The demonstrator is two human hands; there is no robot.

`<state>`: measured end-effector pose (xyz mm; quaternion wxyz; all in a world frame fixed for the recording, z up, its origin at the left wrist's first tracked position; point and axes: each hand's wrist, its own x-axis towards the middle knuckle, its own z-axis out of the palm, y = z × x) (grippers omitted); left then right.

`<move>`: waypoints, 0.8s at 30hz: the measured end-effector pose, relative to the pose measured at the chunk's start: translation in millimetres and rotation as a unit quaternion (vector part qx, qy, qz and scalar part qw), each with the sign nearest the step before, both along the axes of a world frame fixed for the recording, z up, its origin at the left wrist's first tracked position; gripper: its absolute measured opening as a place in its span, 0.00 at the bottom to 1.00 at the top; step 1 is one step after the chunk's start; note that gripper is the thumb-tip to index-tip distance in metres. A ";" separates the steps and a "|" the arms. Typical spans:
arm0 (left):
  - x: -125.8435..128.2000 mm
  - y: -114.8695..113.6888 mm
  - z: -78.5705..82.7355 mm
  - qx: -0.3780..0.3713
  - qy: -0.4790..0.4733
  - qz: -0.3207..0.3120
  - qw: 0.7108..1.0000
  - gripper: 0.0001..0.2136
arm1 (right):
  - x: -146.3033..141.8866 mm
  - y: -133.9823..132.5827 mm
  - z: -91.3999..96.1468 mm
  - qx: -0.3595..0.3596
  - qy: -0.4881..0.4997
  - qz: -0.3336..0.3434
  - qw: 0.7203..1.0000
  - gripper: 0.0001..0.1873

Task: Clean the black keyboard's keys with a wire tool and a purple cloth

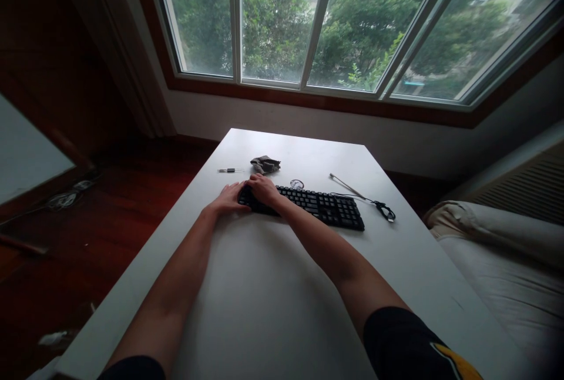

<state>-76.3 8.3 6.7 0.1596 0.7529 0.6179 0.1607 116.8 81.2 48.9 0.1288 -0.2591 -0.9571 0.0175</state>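
Note:
A black full-size keyboard point(324, 206) lies on the white table, slightly turned, its number pad to the right. My left hand point(230, 198) grips its left end, with the thumb along the front edge and the fingers at the far side. Over the leftmost keys, my right hand point(263, 189) is closed, its fingers bent down beside the left hand. Whatever is in those fingers, if anything, is hidden. Both hands cover the left part of the keys. Just behind the hands sits a crumpled dark grey cloth point(265, 164).
A small thin tool with a dark middle point(227, 170) lies at the left. Behind the keyboard is a small wire-like ring point(296, 184). A thin rod point(346, 185) and a bundled black cable point(385, 211) lie right. The white table point(247, 286) stands beside a cushioned seat point(497, 233).

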 end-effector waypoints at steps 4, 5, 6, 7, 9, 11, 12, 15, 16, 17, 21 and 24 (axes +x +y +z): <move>-0.6 2.6 -2.9 -0.012 0.005 -0.002 1.000 0.54 | 5.7 -6.9 -6.6 -0.004 0.022 0.056 0.998 0.15; -0.4 2.5 -2.5 -0.013 0.007 -0.002 1.000 0.55 | 6.5 -10.0 -8.6 -0.007 0.032 0.068 0.997 0.15; 0.0 2.1 -1.8 -0.014 0.009 0.000 1.000 0.55 | 7.3 -13.4 -10.6 -0.010 0.043 0.081 0.996 0.15; 0.5 1.4 -0.8 -0.016 0.012 0.002 1.000 0.55 | 8.4 -16.8 -12.3 -0.014 0.054 0.093 0.994 0.15; 1.7 -0.4 1.6 -0.021 0.017 0.005 1.000 0.55 | 12.2 -22.6 -13.7 -0.030 0.073 0.117 0.990 0.14; 2.5 -1.7 3.5 -0.020 0.020 0.005 1.000 0.55 | 18.5 -25.0 -11.4 -0.060 0.089 0.139 0.985 0.13; 2.6 -1.9 4.0 -0.019 0.021 0.004 1.000 0.54 | 22.3 -24.4 -8.8 -0.081 0.091 0.150 0.981 0.12; 1.4 -0.9 3.2 -0.013 0.018 0.001 1.000 0.52 | 33.1 -14.2 2.1 -0.123 0.099 0.141 0.977 0.10; 0.8 -0.2 2.3 -0.011 0.016 0.000 1.000 0.52 | 35.6 -8.8 5.7 -0.119 0.111 0.113 0.980 0.09; 0.1 0.6 1.3 -0.009 0.015 -0.002 1.000 0.51 | 37.3 -3.0 8.8 -0.103 0.128 0.073 0.984 0.09; -2.3 2.4 -1.9 -0.004 0.010 -0.007 1.000 0.52 | 36.6 13.3 13.3 -0.017 0.148 -0.091 0.985 0.12; -3.1 2.7 -2.4 -0.002 0.008 -0.005 1.000 0.52 | 31.6 10.4 10.0 -0.016 0.077 -0.123 0.989 0.13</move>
